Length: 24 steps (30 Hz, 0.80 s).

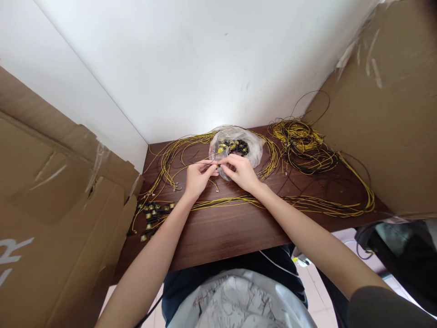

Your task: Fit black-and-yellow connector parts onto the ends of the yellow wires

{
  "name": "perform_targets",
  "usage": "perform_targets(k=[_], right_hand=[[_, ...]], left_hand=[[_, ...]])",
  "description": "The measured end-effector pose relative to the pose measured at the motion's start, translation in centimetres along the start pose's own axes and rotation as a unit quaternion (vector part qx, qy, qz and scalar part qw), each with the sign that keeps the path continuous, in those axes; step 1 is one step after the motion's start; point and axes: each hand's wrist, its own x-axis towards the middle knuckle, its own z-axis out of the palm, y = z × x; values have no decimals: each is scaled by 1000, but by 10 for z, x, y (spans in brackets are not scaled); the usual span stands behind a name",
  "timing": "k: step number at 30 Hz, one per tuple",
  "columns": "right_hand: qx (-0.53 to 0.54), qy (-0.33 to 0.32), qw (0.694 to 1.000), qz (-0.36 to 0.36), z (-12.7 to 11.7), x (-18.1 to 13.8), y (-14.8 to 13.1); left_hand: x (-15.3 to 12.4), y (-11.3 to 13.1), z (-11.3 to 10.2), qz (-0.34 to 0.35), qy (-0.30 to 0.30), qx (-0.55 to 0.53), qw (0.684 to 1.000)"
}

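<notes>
My left hand (198,177) is closed in a pinch, with a thin dark wire (205,163) running along its fingertips. Its tips nearly meet those of my right hand (240,171), which is also pinched shut. Between them is a small dark and yellowish piece, too small and covered to make out. Just behind my fingers lies a clear plastic bag (254,145) holding several small black and yellow parts (235,146). A loose bundle of yellow and black wires (167,159) curves around the bag, and one wire end shows below my left hand.
A tangled wire heap (297,136) sits at the back right. Long wires (327,205) cross the brown table (218,234) to several black and yellow parts (148,216) at left. Cardboard (61,205) and more cardboard (382,127) flank it. A plastic bag (239,300) covers my lap.
</notes>
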Motion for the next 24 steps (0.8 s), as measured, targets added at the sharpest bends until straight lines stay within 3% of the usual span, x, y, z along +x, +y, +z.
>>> perform_targets(k=[24], right_hand=[[0, 9, 1000, 15, -2, 1, 0]], left_hand=[[-4, 9, 3, -4, -15, -27, 1000]])
